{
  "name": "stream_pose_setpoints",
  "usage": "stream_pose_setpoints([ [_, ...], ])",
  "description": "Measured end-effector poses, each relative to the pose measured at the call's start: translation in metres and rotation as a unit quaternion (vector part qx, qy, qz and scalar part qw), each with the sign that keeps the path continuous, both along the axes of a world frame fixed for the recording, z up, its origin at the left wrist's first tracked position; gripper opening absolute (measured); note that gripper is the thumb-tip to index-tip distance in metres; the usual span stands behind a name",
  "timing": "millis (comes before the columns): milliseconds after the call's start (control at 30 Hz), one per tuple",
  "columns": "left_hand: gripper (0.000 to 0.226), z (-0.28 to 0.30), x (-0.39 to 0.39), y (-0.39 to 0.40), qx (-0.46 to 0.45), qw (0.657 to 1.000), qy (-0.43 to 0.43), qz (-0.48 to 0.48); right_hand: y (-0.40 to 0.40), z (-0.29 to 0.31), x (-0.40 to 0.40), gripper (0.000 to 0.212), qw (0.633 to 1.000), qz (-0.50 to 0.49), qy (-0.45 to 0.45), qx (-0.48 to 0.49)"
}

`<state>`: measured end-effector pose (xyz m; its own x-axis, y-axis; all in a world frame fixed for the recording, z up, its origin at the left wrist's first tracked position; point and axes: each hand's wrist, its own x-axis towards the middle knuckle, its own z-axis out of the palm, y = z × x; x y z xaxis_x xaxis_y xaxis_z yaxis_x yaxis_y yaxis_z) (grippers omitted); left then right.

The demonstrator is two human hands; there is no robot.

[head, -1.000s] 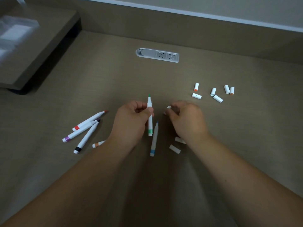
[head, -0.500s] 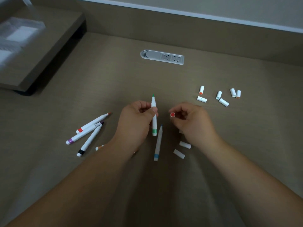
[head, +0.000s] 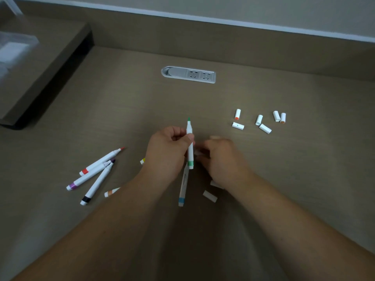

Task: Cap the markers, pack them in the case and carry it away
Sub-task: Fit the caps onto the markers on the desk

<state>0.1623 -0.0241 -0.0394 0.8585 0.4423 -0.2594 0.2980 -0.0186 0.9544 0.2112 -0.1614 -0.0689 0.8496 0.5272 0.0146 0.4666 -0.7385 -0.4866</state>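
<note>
The left hand (head: 166,153) is raised over the middle of the bench (head: 284,179), forearm reaching in from the near-left edge. Its grip is closed on the green marker (head: 190,147), thumb pressed across the barrel and fingers curled behind it; the marker stands almost upright, its bare green tip pointing toward the far edge and its green band at the low end.

The right hand (head: 221,159) sits just beside it, forearm coming from the near-right corner, knuckles up and fingers curled inward toward the marker. It is blurred, and a pale bit shows at its fingertips, but whether that grip holds a cap I cannot tell.

Under the two hands a blue marker (head: 182,187) lies flat on the bench, blue band toward the near edge. Two loose caps (head: 210,196) lie by the right wrist. Toward the left edge rest the red marker (head: 101,161), the purple marker (head: 89,177) and the black marker (head: 97,182), fanned and uncapped, with an orange marker (head: 111,192) partly hidden by the left forearm and a yellow end (head: 142,161) peeking out behind the left hand.

Six more white caps (head: 259,121) are scattered toward the right edge. A socket strip (head: 188,74) is set into the bench near the far edge
</note>
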Motion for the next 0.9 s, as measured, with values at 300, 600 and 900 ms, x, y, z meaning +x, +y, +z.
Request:
stream_pose_setpoints([
  [300,0.01,-0.002,0.015,-0.011,0.017,1.0,0.012,-0.016,-0.015,-0.004,0.013,0.016,0.995,-0.082,-0.017,0.048],
  [600,0.004,0.002,0.042,-0.041,0.002,0.999,0.02,-0.04,-0.06,-0.017,0.071,0.018,0.973,-0.176,-0.146,-0.008],
  [900,0.012,0.0,0.061,-0.058,0.034,0.998,0.008,-0.05,-0.072,-0.015,0.062,0.006,0.976,-0.182,-0.052,0.103],
])
